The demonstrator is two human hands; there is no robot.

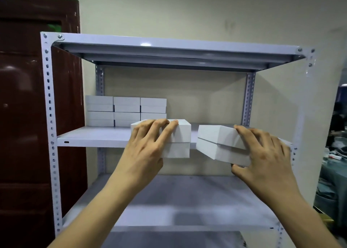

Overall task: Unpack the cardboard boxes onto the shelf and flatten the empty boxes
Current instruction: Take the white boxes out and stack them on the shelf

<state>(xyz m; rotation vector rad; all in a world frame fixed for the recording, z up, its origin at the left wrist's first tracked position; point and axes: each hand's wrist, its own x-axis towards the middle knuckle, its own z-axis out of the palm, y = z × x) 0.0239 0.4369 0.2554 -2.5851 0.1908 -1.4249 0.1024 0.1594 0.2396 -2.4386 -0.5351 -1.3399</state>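
A white metal shelf unit (90,138) stands in front of me. My left hand (146,146) grips a pair of stacked small white boxes (180,140) at the front edge of the middle shelf. My right hand (262,154) grips a second stacked pair of white boxes (219,144), tilted, just right of the first pair and in front of the shelf edge. Several more white boxes (125,111) are stacked in a neat block at the back left of the middle shelf. No cardboard box is in view.
The lower shelf (187,206) lies below my hands. A dark red-brown door (28,107) is to the left of the unit. A plain wall is behind. At the far right a cluttered area (336,154) shows past the shelf post.
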